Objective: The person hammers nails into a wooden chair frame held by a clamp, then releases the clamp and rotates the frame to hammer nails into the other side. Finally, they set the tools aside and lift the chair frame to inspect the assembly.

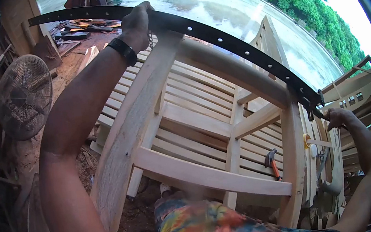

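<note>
Clamping stage, probably: left hand (pixel 136 22), fingers wrapped round black bar clamp (pixel 232 43) across bench frame (pixel 187 129). Right hand (pixel 341 117), fingers curled on screw handle (pixel 317 110); next likely calls for even tightening.

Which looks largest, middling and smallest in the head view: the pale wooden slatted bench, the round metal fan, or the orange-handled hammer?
1. Pale wooden slatted bench
2. Round metal fan
3. Orange-handled hammer
The fan stands farther off, so its true size is unsure.

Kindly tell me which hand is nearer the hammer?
Right. The right hand sits above-right of the hammer; the left hand grips the clamp bar far up-left.
</note>
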Demonstrator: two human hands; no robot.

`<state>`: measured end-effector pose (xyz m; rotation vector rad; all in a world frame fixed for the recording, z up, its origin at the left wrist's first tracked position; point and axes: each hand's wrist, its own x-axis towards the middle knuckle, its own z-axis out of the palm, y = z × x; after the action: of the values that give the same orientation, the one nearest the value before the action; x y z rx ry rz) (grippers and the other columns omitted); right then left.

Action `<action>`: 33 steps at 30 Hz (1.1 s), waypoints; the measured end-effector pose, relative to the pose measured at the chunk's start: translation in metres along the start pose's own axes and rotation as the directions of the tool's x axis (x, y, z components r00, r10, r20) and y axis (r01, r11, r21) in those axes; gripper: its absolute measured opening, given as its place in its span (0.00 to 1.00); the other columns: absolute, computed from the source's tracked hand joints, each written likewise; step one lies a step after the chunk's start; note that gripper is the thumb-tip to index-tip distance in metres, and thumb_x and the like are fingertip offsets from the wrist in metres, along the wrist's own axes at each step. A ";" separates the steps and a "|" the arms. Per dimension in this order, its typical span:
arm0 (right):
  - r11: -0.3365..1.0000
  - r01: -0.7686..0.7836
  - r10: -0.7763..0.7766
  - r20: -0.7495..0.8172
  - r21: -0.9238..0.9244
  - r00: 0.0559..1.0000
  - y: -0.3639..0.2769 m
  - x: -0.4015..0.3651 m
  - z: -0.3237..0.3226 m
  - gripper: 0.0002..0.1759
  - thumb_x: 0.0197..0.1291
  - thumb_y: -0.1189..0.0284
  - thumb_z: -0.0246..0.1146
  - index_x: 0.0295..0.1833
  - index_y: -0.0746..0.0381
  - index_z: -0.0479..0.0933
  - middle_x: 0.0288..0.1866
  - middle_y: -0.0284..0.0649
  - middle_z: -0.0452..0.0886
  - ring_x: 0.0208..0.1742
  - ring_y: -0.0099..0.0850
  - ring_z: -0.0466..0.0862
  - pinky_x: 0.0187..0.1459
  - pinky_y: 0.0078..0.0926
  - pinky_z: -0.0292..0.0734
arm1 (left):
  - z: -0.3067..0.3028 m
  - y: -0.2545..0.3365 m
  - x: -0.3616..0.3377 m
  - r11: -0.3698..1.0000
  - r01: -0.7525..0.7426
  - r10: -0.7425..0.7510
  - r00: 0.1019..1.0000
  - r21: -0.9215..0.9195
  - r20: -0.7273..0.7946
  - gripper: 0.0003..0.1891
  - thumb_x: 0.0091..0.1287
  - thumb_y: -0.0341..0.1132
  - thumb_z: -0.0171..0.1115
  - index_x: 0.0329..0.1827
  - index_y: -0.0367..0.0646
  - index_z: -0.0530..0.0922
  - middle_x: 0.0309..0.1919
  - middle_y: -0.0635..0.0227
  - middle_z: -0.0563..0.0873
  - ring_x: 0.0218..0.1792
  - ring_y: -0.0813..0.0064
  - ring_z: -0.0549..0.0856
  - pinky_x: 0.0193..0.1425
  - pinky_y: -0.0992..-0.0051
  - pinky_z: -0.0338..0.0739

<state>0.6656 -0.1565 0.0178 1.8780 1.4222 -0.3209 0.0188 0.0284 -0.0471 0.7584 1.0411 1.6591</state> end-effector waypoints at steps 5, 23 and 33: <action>0.992 0.121 -0.128 -0.411 -0.041 0.903 -0.003 -0.012 0.030 0.30 0.42 0.66 0.75 0.54 0.63 0.80 0.40 0.49 0.85 0.45 0.43 0.86 0.49 0.41 0.80 | -0.017 0.007 -0.008 0.982 -0.006 -0.017 0.992 0.187 0.121 0.17 0.59 0.48 0.68 0.32 0.42 0.79 0.24 0.69 0.80 0.18 0.80 0.74 0.19 0.76 0.64; 0.478 0.012 0.298 -0.175 0.878 0.938 -0.190 -0.088 0.327 0.04 0.54 0.74 0.63 0.35 0.62 0.78 0.29 0.45 0.80 0.31 0.44 0.80 0.36 0.43 0.77 | -0.206 -0.003 -0.102 0.736 0.085 -0.483 0.760 0.671 0.434 0.13 0.70 0.26 0.53 0.53 0.28 0.76 0.49 0.53 0.84 0.49 0.65 0.85 0.58 0.71 0.79; 0.074 0.118 0.436 -0.138 0.990 0.889 -0.167 -0.106 0.394 0.04 0.54 0.74 0.64 0.34 0.61 0.76 0.27 0.41 0.78 0.27 0.38 0.78 0.31 0.37 0.75 | -0.099 0.034 -0.032 0.943 0.332 -0.299 0.833 0.010 0.466 0.06 0.71 0.33 0.61 0.45 0.41 0.79 0.34 0.70 0.81 0.27 0.80 0.76 0.33 0.79 0.72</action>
<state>0.5678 -0.4853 -0.2588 3.4511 1.2126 -1.0802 -0.0700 -0.0339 -0.0591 0.8320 0.7137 1.1451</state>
